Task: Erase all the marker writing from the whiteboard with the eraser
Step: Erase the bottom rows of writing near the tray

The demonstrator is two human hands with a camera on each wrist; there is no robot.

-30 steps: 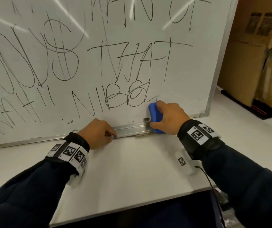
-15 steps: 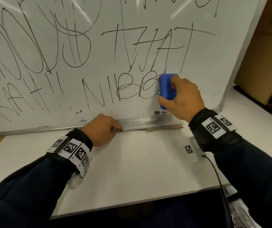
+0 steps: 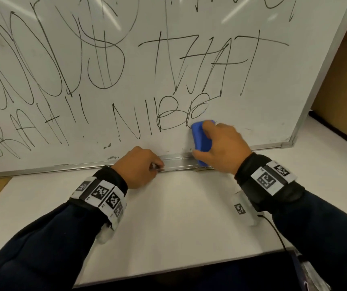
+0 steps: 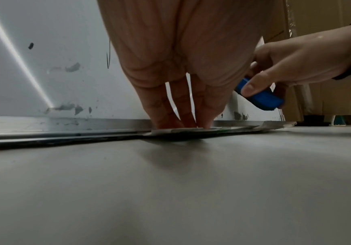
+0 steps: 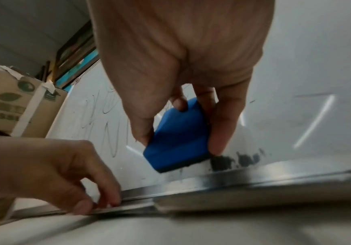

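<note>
A whiteboard (image 3: 252, 114) covered in black marker writing (image 3: 160, 120) leans upright on a table. My right hand (image 3: 210, 139) grips a blue eraser (image 3: 197, 137) and holds it flat against the board, just right of the bottom word and above the aluminium rail (image 3: 179, 162). The right wrist view shows thumb and fingers round the eraser (image 5: 176, 137), with dark smears (image 5: 233, 160) beside it. My left hand (image 3: 158, 164) rests on the table, fingers curled and pinching the rail's edge (image 5: 128, 203). In the left wrist view its fingertips (image 4: 183, 122) press down on the rail.
The white table (image 3: 179, 217) stretches in front of the board. Cardboard boxes (image 3: 340, 70) stand to the right, with a black object (image 3: 340, 124) below them. A thin cable (image 3: 277, 234) runs from my right wrist. Grey smudges (image 3: 107, 146) mark the board's bottom edge.
My right hand swept the eraser up over the end of the bottom word and back down toward the rail. The word's last letters are gone. The left hand stayed put.
</note>
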